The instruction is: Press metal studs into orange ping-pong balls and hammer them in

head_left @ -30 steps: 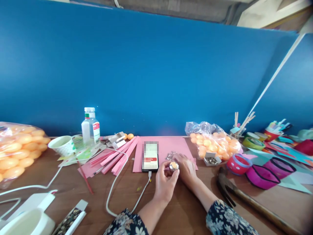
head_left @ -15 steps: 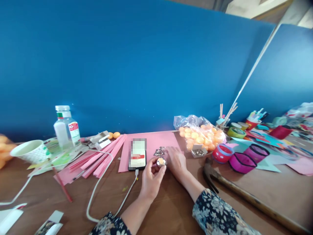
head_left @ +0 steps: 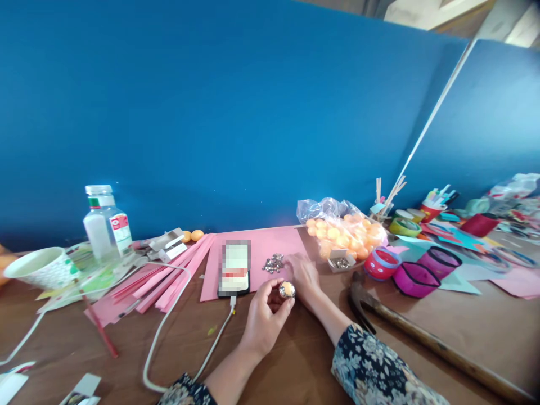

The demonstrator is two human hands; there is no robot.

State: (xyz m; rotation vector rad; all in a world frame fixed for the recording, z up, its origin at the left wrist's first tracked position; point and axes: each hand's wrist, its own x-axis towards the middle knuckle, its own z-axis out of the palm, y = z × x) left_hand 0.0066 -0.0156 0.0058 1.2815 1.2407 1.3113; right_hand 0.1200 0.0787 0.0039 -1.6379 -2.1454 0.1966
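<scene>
My left hand (head_left: 265,318) pinches a small orange ball studded with silver pins (head_left: 287,289) between thumb and fingertips, just above the brown table. My right hand (head_left: 302,275) lies beside it with its fingers curled down near a little heap of silver pins (head_left: 274,262) on a pink paper sheet (head_left: 270,244); whether those fingers hold a pin is hidden. A phone (head_left: 234,268) with a charging cable (head_left: 216,337) lies on the pink sheet left of my hands.
A bag of orange balls (head_left: 343,230) and a small box of pins (head_left: 341,261) sit to the right. A hammer (head_left: 413,337) lies at right front. Pink paper strips (head_left: 156,278), a bottle (head_left: 105,222), a paper cup (head_left: 40,267) and coloured craft rings (head_left: 415,278) crowd the table.
The view has swung to the right, so the big bag of balls at far left has left the picture. My left hand has drawn the studded ball slightly away from my right hand.
</scene>
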